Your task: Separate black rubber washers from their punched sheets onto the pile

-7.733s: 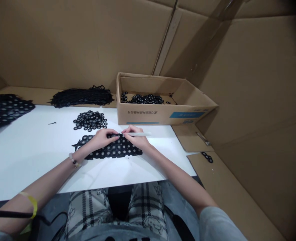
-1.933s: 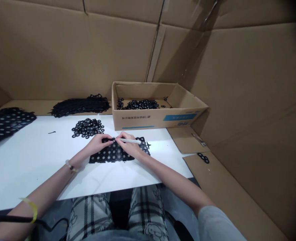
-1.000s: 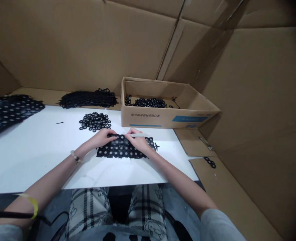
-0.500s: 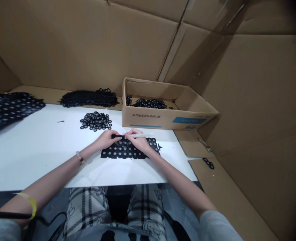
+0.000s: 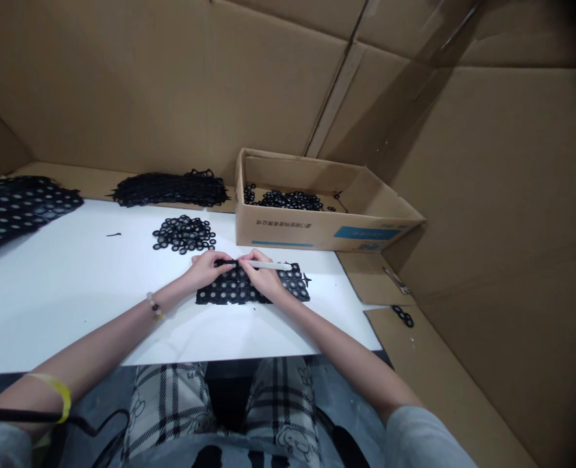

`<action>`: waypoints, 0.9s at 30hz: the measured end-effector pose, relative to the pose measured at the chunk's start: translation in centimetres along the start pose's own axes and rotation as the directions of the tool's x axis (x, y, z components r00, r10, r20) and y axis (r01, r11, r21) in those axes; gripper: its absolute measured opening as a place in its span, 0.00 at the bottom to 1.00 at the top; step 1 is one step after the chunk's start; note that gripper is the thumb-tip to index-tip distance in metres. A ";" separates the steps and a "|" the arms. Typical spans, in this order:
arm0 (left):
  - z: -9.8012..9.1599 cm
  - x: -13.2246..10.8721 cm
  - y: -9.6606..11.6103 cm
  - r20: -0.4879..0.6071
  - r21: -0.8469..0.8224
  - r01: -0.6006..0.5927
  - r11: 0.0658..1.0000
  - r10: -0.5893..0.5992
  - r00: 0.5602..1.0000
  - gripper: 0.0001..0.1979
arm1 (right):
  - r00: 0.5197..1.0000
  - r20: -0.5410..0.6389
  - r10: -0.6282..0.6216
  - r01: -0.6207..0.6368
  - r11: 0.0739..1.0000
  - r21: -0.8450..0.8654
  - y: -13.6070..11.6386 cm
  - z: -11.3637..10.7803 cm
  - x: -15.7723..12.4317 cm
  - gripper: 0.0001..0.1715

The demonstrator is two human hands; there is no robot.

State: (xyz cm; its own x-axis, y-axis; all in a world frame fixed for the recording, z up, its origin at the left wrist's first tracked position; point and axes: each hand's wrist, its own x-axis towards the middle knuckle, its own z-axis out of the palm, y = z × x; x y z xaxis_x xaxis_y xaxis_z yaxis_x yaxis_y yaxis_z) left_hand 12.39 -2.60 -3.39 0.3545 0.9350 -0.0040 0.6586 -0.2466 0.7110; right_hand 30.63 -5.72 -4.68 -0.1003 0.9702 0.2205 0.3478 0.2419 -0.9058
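Your left hand [image 5: 205,268] is half curled, its fingertips on the far edge of the black holed sheet [image 5: 249,291]; the view does not show whether it pinches that edge or only presses on it. Your right hand [image 5: 261,276] is closed on a slim white stick [image 5: 268,265], held like a pen between thumb and fingers, with its tip just beside your left fingertips and its tail pointing right.

The sheet lies under both hands, toward the far side of the white worktop [image 5: 73,318], just in front of the cardboard box [image 5: 288,237]. A pile of loose black rings [image 5: 184,234] sits to its far left, and more black rings [image 5: 283,201] lie in the box.

Keep the stick low and its tip close to your left fingertips, so the sheet stays flat and steady, and use small, controlled movements.
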 end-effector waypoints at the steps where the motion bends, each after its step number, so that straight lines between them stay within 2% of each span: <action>1: 0.0 0.1 -0.1 0.003 -0.011 -0.016 1.000 0.016 1.000 0.14 | 1.000 -0.002 0.000 0.000 1.000 0.007 0.1 0.0 0.0 0.10; 6: -0.8 0.4 -0.7 0.098 -0.042 -0.129 0.991 0.133 0.986 0.16 | 1.000 -0.004 -0.021 0.021 1.000 0.020 0.1 -0.1 0.1 0.10; 10: -1.9 0.4 -0.6 0.169 0.009 -0.154 0.988 0.150 0.974 0.18 | 1.000 -0.015 -0.002 0.002 1.000 -0.021 -0.4 -1.0 0.2 0.11; 14: -2.1 0.3 -0.1 0.150 0.013 -0.125 0.992 0.122 0.981 0.17 | 1.000 -0.017 0.015 -0.016 0.998 -0.055 -1.1 -2.0 0.3 0.12; 19: -1.5 0.2 -0.1 0.126 -0.074 -0.119 0.990 0.128 0.984 0.16 | 1.000 0.030 -0.008 0.004 0.993 0.119 -1.1 -1.4 0.2 0.12; 23: -1.4 0.3 -0.1 0.095 -0.109 -0.086 0.990 0.097 0.991 0.16 | 1.000 0.017 -0.014 0.014 0.999 0.044 -0.7 -0.9 0.2 0.11; 27: -1.9 0.3 -0.3 0.139 -0.150 -0.068 0.986 0.089 0.986 0.15 | 1.000 0.013 0.003 -0.003 1.000 0.017 -0.5 -0.9 0.2 0.12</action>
State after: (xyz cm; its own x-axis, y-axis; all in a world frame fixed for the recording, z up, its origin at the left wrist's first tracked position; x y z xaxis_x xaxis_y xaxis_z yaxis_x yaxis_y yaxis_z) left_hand 11.08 -1.78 -2.28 0.5005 0.8649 -0.0379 0.5259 -0.2690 0.8069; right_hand 31.29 -5.64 -3.82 -0.1110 0.9706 0.2134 0.3318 0.2387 -0.9127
